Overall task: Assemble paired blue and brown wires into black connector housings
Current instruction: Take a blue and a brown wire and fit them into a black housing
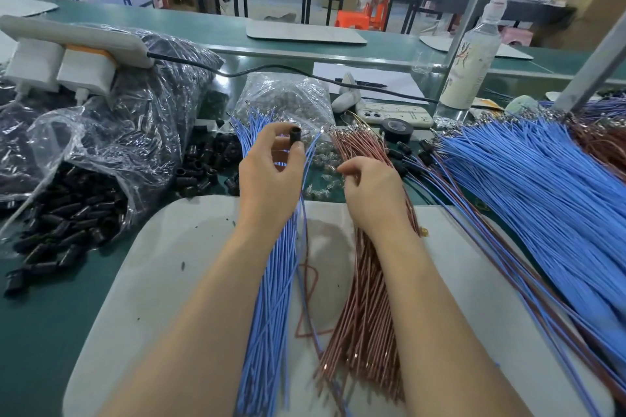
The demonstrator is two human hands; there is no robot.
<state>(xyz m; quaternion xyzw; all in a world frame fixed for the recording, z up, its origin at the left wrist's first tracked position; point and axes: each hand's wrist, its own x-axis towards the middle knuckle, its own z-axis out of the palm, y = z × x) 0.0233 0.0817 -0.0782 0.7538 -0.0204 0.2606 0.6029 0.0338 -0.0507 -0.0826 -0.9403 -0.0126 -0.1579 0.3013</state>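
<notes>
My left hand (271,176) pinches a small black connector housing (295,136) between thumb and fingers, raised above the bundle of blue wires (271,298) on the grey mat (162,281). A single blue wire (310,159) runs up past that hand towards the housing. My right hand (371,186) rests with curled fingers on the top of the brown wire bundle (366,315); whether it pinches a wire is hidden. Loose black housings (206,162) lie just left of the blue wires.
A torn plastic bag spills black housings (67,213) at the left. A clear bag of metal terminals (288,98) sits behind the hands. Finished blue-and-brown assemblies (525,186) fan out at the right. A phone (396,113), black tape roll (396,129) and bottle (471,54) stand behind.
</notes>
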